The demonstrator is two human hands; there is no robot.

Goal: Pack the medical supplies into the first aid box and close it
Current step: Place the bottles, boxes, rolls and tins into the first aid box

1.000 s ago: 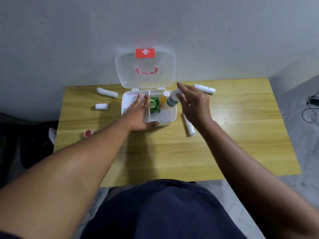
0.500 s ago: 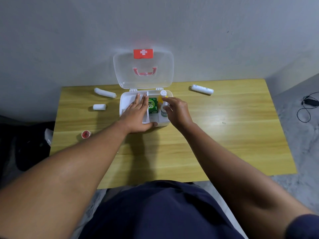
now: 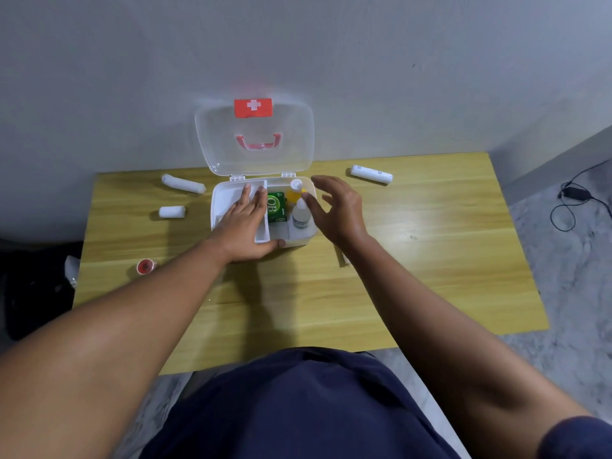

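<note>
My right hand (image 3: 337, 210) has just let go of the white bottle (image 3: 300, 217), grip now wide and empty, leaving it in the first aid box (image 3: 220, 197) my flat left hand (image 3: 245, 223) steadies, while rolls still wait on the surface (image 3: 430, 246).

A plain grey wall (image 3: 132, 77) fills the upper part of the view, bare and evenly lit. A yellow wooden table (image 3: 430, 260) with a visible grain stands pushed against it. To the right, a grey mottled floor (image 3: 569, 293) shows, with a black cable (image 3: 576, 207) looped on it near the wall's base.
</note>
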